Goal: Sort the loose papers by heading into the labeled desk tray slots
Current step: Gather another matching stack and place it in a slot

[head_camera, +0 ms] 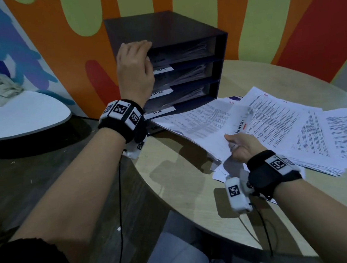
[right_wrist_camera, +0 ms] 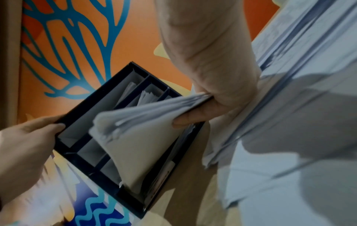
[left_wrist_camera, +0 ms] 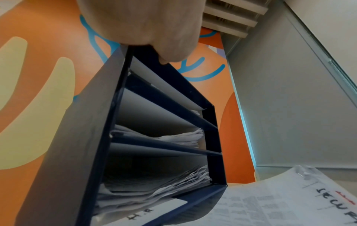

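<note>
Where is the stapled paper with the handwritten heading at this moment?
In the head view the stapled paper is right of centre, pinched by the right hand above the loose papers, just right of the desk tray.

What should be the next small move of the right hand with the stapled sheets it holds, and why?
Probably lift the stapled sheets clear of the loose pile and read their heading. The right hand pinches their near edge, and the handwritten heading shows only partly. The left hand already grips the desk tray at its top corner, steadying it.
</note>
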A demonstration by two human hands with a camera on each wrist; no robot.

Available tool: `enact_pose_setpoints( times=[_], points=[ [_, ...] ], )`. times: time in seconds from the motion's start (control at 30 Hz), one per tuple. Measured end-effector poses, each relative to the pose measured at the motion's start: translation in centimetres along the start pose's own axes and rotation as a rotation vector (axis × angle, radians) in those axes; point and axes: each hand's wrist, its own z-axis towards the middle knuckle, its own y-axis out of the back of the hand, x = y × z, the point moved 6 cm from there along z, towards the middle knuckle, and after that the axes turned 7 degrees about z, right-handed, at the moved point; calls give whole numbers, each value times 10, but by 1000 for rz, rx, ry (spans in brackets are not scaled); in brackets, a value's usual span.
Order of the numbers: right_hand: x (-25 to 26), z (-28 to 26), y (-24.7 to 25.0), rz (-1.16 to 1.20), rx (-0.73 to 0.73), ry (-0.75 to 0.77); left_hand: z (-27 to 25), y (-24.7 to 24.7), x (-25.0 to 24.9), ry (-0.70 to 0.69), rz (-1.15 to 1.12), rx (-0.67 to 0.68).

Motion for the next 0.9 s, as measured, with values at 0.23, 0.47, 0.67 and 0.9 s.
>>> enact_pose_setpoints(
  times=[0.23,0.47,0.67,0.9],
  points=[
    [-4,17,-53,-45,-69,40,-2,-3,4,-44,-16,-133],
    [-8,40,-105,-99,-13,27,-2,-6,8,-71,-21,-182],
    [-21,40,-144,-337,62,-32,-4,-6,8,-61,-13,-192],
    [-18,60,-160,-209,51,6,-5,-8,8,-72,-5,-191]
  ],
)
